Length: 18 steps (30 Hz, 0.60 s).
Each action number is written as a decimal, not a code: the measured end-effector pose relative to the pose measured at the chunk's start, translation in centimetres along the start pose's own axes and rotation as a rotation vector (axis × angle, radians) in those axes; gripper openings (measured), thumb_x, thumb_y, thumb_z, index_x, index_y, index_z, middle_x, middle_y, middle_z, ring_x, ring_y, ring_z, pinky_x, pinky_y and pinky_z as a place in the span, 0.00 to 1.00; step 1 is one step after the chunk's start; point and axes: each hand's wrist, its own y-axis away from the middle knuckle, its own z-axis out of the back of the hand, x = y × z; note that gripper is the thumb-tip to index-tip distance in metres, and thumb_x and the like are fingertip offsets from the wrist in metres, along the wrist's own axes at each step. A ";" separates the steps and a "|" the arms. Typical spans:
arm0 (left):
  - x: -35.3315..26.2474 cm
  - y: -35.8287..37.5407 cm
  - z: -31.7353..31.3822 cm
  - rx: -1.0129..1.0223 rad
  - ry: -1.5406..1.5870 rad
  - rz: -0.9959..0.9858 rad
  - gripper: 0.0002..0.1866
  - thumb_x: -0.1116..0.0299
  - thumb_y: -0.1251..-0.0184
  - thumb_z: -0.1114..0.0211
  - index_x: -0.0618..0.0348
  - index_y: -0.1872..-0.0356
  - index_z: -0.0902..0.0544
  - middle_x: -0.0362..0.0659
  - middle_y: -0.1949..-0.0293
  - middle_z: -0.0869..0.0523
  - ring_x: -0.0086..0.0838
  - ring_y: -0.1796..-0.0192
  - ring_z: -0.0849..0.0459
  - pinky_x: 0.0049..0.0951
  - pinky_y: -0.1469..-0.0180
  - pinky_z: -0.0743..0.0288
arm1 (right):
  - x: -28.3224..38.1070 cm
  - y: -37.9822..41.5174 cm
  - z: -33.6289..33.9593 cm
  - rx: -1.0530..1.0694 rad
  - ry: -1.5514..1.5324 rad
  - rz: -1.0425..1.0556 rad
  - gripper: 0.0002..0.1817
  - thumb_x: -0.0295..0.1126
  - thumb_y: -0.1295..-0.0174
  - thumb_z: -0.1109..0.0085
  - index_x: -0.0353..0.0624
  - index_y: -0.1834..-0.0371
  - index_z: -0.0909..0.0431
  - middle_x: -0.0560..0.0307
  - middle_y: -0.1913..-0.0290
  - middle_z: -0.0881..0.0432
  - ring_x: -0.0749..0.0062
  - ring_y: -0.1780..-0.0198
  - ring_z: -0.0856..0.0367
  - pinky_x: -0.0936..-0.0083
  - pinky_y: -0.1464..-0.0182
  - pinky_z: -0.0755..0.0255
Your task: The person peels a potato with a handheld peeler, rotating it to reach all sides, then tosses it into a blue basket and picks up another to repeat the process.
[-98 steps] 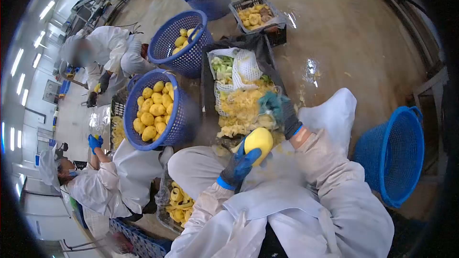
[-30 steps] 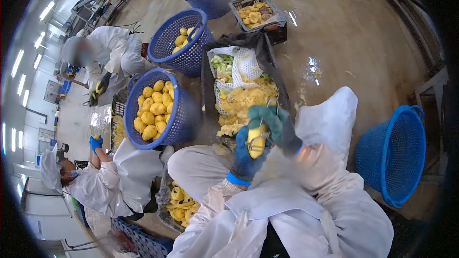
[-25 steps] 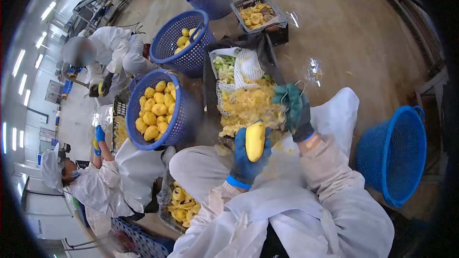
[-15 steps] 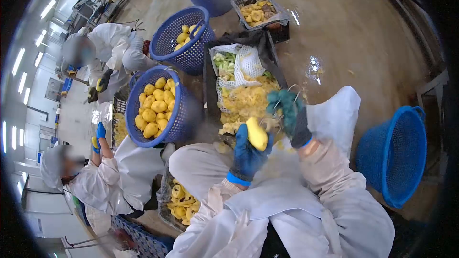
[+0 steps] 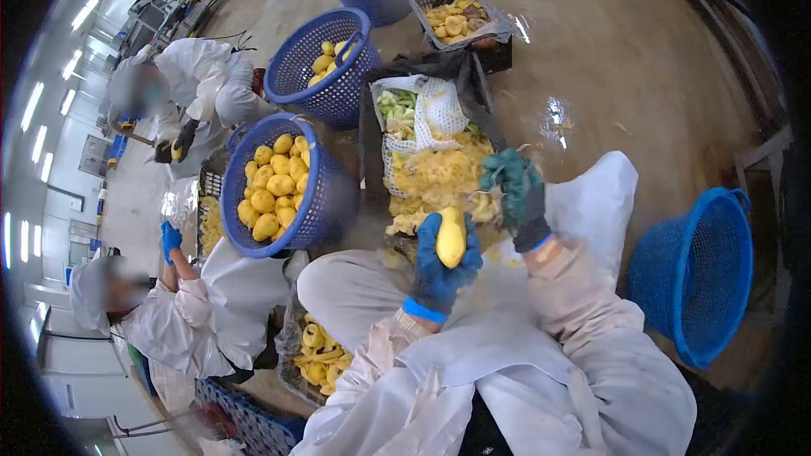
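My left hand [image 5: 439,266], in a dark blue glove, is closed round a smooth yellow oval fruit [image 5: 451,238], which looks peeled and may be a mango. To its right, my right hand [image 5: 514,190] wears a green and dark glove. Its fingers curl round a thin metal tool, mostly hidden, with only a bit of thin metal showing above. The hand is apart from the fruit. Below and beyond both hands lies a black-lined crate [image 5: 367,148] heaped with shredded yellow peelings [image 5: 435,177], a white foam net [image 5: 441,110] and green scraps.
Purple baskets of yellow fruit [image 5: 329,194] stand left and ahead. A blue basket [image 5: 693,279] is at my right. Crates of yellow scraps [image 5: 321,359] sit low left and at the back [image 5: 456,24]. Two co-workers [image 5: 182,312] in white sit at left. The floor is wet.
The fruit has turned more upright in my left hand. My right hand has shifted slightly and rotated. The nearer co-worker's gloved hands have moved, as have those of the farther one.
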 end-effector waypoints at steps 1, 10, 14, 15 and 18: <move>-0.3 -0.3 0.0 -0.029 -0.025 -0.026 0.17 0.50 0.35 0.40 0.49 0.54 0.23 0.38 0.64 0.19 0.27 0.67 0.20 0.23 0.71 0.27 | 0.7 0.2 -1.1 0.127 0.196 0.112 0.16 0.37 0.36 0.45 0.36 0.52 0.24 0.53 0.58 0.17 0.69 0.65 0.18 0.72 0.59 0.24; -0.4 -0.6 1.6 0.074 -0.048 -0.052 0.27 0.47 0.35 0.41 0.58 0.45 0.26 0.41 0.58 0.18 0.29 0.60 0.19 0.24 0.61 0.23 | 2.9 0.5 -2.3 -0.026 0.267 -0.091 0.15 0.40 0.32 0.51 0.38 0.59 0.23 0.60 0.68 0.21 0.72 0.66 0.20 0.75 0.63 0.24; 2.1 0.2 -1.1 -0.068 -0.311 -0.298 0.26 0.47 0.33 0.43 0.55 0.44 0.27 0.42 0.57 0.19 0.28 0.62 0.20 0.21 0.64 0.25 | 2.0 2.2 -3.6 0.304 0.604 0.220 0.18 0.43 0.31 0.52 0.38 0.57 0.23 0.56 0.62 0.20 0.71 0.67 0.21 0.72 0.60 0.24; 2.2 0.4 -1.2 -0.072 -0.329 -0.288 0.25 0.49 0.33 0.43 0.55 0.43 0.27 0.43 0.57 0.20 0.27 0.61 0.20 0.21 0.63 0.25 | 1.9 1.5 -3.0 0.220 0.419 0.053 0.17 0.42 0.34 0.48 0.38 0.57 0.23 0.56 0.61 0.20 0.71 0.66 0.21 0.72 0.60 0.24; -0.1 0.6 0.8 0.129 -0.354 -0.142 0.28 0.66 0.39 0.36 0.58 0.37 0.34 0.44 0.53 0.22 0.26 0.58 0.20 0.23 0.60 0.23 | 2.2 -0.2 -1.8 0.035 -0.088 -0.256 0.17 0.41 0.39 0.41 0.37 0.57 0.24 0.56 0.61 0.20 0.72 0.66 0.21 0.72 0.59 0.24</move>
